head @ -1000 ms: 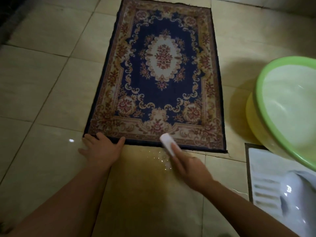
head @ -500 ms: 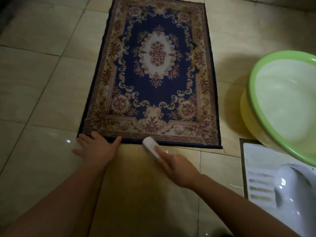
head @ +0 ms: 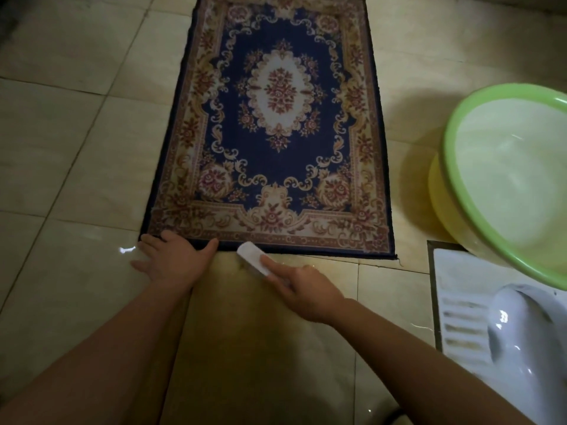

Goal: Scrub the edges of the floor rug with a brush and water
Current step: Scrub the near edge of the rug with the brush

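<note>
Rectangular blue-and-beige patterned woven rug (head: 276,133) lies flat on the beige tiled floor (head: 61,148), its length running away from the person. Left grip (head: 175,262) rests flat at the rug's near left corner, fingertips touching the near edge. Just to its right, the right grip (head: 306,289) holds a small white oblong brush (head: 253,257), its tip against the same edge. Round green-rimmed yellow plastic basin (head: 449,167) stands right of the rug, apart. White ceramic squat toilet pan (head: 460,302) lies before the basin.

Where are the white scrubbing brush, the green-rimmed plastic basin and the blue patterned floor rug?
White scrubbing brush (head: 252,256): head view, on its flat back.
Green-rimmed plastic basin (head: 447,161): head view, on its left rim.
Blue patterned floor rug (head: 276,167): head view, on its plain blue field.
</note>
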Tool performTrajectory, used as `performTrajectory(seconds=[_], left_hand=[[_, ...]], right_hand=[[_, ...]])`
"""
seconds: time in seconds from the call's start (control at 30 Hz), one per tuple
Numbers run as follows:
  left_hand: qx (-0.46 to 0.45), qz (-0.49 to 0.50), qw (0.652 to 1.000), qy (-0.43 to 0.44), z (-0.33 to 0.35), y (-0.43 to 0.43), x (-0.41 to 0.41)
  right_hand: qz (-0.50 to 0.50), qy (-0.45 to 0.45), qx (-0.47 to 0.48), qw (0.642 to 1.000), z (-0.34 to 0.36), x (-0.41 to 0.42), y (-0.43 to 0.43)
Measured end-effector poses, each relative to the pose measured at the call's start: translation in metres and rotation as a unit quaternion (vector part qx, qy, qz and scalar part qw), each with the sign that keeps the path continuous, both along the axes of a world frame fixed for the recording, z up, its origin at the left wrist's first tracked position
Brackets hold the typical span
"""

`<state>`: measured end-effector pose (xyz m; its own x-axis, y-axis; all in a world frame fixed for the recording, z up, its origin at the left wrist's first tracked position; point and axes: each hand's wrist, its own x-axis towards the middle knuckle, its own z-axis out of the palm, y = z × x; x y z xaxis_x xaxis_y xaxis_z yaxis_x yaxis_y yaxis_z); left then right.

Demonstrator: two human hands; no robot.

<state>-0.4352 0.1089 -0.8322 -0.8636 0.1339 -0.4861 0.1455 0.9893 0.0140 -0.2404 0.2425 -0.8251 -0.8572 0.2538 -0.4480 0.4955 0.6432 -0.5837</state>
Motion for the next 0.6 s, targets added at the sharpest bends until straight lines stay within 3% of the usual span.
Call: performTrajectory(seconds=[0.07, 0.17, 0.33, 0.4, 0.5, 0.6], left_hand=[[-0.002, -0.005, 1.000, 0.003, 0.001, -0.001, 0.000], [-0.003, -0.012, 1.000, 0.001, 0.002, -0.003, 0.002], [0.002, 0.002, 1.000, -0.003, 0.004, -0.001, 0.002], [0.001, 0.003, 1.000, -0.002, 0.004, -0.001, 0.002], [0.002, 0.006, 1.000, -0.002, 0.002, -0.001, 0.001], [0.008, 0.015, 1.000, -0.003, 0.003, -0.001, 0.001]], right_hand=[[-0.051, 0.032, -0.015, 0.998, 0.005, 0.003, 0.010], [-0.228, 0.094, -0.017, 0.969, 0.011, 0.020, 0.037], [-0.453, 0.046, 0.076, 0.887, 0.008, 0.061, 0.083], [-0.414, -0.003, 0.104, 0.904, -0.001, 0.070, 0.068], [-0.212, 0.010, 0.086, 0.973, -0.002, 0.073, 0.021], [-0.112, 0.026, 0.098, 0.988, 0.004, 0.076, 0.024]])
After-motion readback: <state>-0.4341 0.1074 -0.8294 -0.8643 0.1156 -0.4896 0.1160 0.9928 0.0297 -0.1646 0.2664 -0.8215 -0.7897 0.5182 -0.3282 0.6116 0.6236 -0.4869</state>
